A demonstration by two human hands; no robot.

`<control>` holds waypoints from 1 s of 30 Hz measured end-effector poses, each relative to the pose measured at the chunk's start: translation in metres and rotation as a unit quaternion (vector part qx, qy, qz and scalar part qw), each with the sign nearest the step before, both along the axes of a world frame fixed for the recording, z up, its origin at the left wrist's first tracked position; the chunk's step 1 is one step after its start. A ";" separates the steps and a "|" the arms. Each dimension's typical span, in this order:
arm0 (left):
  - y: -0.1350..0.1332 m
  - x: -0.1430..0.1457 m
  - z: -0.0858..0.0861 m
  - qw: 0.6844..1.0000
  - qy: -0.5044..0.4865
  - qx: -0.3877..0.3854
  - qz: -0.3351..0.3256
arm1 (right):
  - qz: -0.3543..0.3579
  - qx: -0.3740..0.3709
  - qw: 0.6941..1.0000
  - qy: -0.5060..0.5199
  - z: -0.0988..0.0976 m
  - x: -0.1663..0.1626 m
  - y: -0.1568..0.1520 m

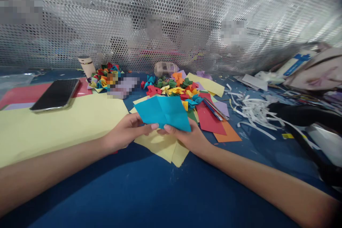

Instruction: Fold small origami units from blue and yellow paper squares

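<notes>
A creased blue sheet of origami paper (167,112) is held up over the table between my two hands. My left hand (130,128) grips its lower left edge, thumb in front and fingers behind. At the lower right edge my right hand (189,135) pinches it the same way, its thumb close to the left one. Fold lines cross near the middle of the sheet. Below the hands lie pale yellow paper pieces (162,146). Just behind the blue sheet is a pile of small folded paper pieces (176,91) in several colours.
A phone (56,94) rests on large yellow sheets (80,119) at left. A pen (213,108) lies on red paper (212,123). White paper strips (253,114) and a bag (315,67) are at right. Behind stands a perforated metal panel (187,7).
</notes>
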State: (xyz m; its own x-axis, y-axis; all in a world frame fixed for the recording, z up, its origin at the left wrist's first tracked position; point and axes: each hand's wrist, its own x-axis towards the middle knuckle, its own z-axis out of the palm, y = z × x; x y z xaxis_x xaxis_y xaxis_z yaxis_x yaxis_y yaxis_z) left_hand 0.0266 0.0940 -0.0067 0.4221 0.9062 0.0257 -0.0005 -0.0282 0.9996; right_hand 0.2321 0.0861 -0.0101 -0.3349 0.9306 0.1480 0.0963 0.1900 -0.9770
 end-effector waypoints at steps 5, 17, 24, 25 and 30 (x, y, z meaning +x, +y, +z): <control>0.007 -0.003 -0.006 0.984 -0.130 -0.083 0.094 | -0.003 0.090 0.996 0.012 -0.006 0.007 -0.003; 0.007 -0.003 -0.006 0.985 -0.109 -0.097 0.092 | 0.031 0.197 0.977 -0.073 0.004 0.002 -0.010; 0.007 -0.002 -0.006 0.988 -0.097 -0.080 0.092 | 0.005 0.267 0.948 -0.174 0.004 0.002 -0.011; 0.007 -0.002 -0.006 0.988 -0.100 -0.081 0.091 | -0.004 0.257 0.952 -0.166 0.004 0.002 -0.011; 0.007 -0.002 -0.006 0.991 -0.097 -0.068 0.060 | -0.018 0.178 0.980 -0.085 0.001 0.004 -0.008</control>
State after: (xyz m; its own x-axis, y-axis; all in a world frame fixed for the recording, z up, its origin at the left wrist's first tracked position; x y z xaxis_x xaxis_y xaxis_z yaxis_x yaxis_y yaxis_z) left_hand 0.0244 0.1014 -0.0127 0.3105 0.9501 -0.0292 -0.1979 0.0946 0.9757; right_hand 0.2364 0.0784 -0.0096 -0.3510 0.8412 0.4113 0.2639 0.5103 -0.8185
